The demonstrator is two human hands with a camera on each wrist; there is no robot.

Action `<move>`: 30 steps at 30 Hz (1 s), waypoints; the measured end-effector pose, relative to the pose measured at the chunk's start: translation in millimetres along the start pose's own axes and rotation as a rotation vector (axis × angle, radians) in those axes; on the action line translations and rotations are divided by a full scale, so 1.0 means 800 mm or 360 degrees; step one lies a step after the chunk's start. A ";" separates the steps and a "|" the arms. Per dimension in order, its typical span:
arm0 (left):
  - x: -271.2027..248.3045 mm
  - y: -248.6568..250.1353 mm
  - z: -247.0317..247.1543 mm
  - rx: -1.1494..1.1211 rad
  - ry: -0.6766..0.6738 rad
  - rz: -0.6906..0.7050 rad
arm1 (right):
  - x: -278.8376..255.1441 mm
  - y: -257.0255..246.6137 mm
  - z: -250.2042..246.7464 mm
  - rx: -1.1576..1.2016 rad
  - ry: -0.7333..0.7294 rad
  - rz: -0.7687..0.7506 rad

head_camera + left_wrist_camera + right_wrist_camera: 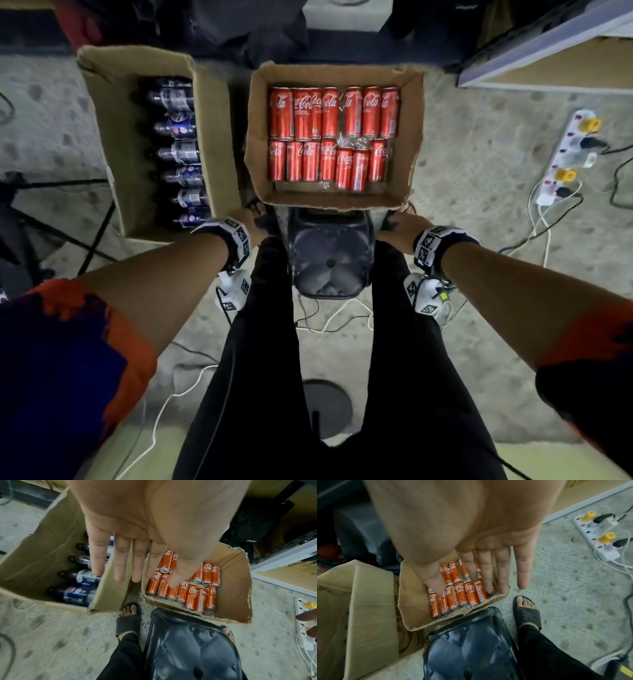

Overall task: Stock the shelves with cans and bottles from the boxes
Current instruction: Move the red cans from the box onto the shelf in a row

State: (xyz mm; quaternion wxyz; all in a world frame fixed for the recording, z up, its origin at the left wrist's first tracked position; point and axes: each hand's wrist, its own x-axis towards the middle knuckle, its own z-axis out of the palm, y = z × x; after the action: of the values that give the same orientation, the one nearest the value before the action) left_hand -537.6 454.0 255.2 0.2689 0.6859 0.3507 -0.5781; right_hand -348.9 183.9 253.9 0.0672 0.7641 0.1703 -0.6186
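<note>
Two open cardboard boxes stand on the floor in front of my feet. The right box (257, 144) holds several red Coca-Cola cans (329, 137) lying in two rows; the cans (190, 595) (460, 593) also show in both wrist views. In the left box (113, 137) lie several dark Pepsi bottles (178, 150) (80, 577) in a column. My left hand (246, 222) (139, 561) hangs by my left thigh, fingers straight, holding nothing. My right hand (397, 226) (484, 568) hangs by my right thigh, also empty with straight fingers. Both hands are above and short of the boxes.
A black plastic stool (329, 257) sits between my legs, against the can box. A grey-framed shelf (548, 58) with a brown board is at the upper right. A white power strip (568, 154) with plugs and loose cables lies on the floor at right. A tripod leg (99, 233) is at left.
</note>
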 end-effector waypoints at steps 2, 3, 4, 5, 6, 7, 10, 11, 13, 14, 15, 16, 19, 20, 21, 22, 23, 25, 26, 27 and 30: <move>0.049 0.004 -0.007 0.0004 0.0167 0.0027 | 0.039 -0.006 -0.005 0.0088 0.0072 -0.0004; 0.070 0.005 -0.010 -0.0006 0.0229 0.0027 | 0.057 -0.009 -0.007 0.0147 0.0088 0.0002; 0.096 0.006 -0.012 -0.0027 0.0272 0.0035 | 0.073 -0.014 -0.011 0.0207 0.0094 -0.0013; 0.122 0.010 -0.017 -0.0057 0.0280 0.0045 | 0.092 -0.018 -0.015 0.0249 0.0097 -0.0033; 0.159 0.009 -0.017 -0.0087 0.0274 0.0064 | 0.115 -0.021 -0.016 0.0283 0.0117 -0.0058; 0.202 0.007 -0.019 -0.0145 0.0269 0.0059 | 0.140 -0.023 -0.017 0.0285 0.0147 -0.0082; 0.267 0.023 -0.039 -0.0247 0.0350 0.0118 | 0.197 -0.038 -0.031 0.0230 0.0164 -0.0151; 0.259 0.038 -0.051 -0.0241 0.0373 0.0132 | 0.213 -0.045 -0.037 0.0222 0.0166 -0.0154; 0.265 0.055 -0.069 -0.0256 0.0477 0.0165 | 0.246 -0.055 -0.048 0.0223 0.0178 -0.0205; 0.280 0.060 -0.074 -0.0284 0.0508 0.0185 | 0.264 -0.061 -0.051 0.0194 0.0178 -0.0233; 0.292 0.067 -0.080 -0.0313 0.0539 0.0197 | 0.282 -0.068 -0.054 0.0172 0.0181 -0.0253; 0.307 0.074 -0.084 -0.0376 0.0575 0.0193 | 0.304 -0.075 -0.055 0.0138 0.0199 -0.0279; 0.361 0.085 -0.099 -0.0546 0.0676 0.0088 | 0.355 -0.102 -0.064 0.0058 0.0242 -0.0349; 0.380 0.087 -0.105 -0.0577 0.0709 0.0068 | 0.372 -0.111 -0.067 0.0037 0.0266 -0.0381; 0.395 0.090 -0.112 -0.0592 0.0733 0.0057 | 0.390 -0.120 -0.071 0.0037 0.0289 -0.0413; 0.411 0.091 -0.118 -0.0611 0.0749 0.0068 | 0.407 -0.132 -0.077 0.0042 0.0319 -0.0436; 0.424 0.092 -0.124 -0.0636 0.0764 0.0084 | 0.423 -0.143 -0.081 0.0061 0.0356 -0.0454; 0.454 0.093 -0.135 -0.0676 0.0795 0.0090 | 0.454 -0.165 -0.090 0.0075 0.0454 -0.0484; 0.465 0.093 -0.140 -0.0696 0.0805 0.0100 | 0.467 -0.175 -0.095 0.0091 0.0485 -0.0495; 0.477 0.093 -0.142 -0.0728 0.0812 0.0099 | 0.479 -0.185 -0.097 0.0124 0.0512 -0.0505; 0.504 0.096 -0.151 -0.0834 0.0888 0.0130 | 0.511 -0.210 -0.101 0.0214 0.0600 -0.0496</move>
State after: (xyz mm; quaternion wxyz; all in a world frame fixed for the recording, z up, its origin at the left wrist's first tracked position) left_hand -369.2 569.8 -121.0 0.3520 0.7384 0.5186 -0.2488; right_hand -259.8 438.3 -105.4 -0.1128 0.8332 0.2541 -0.4781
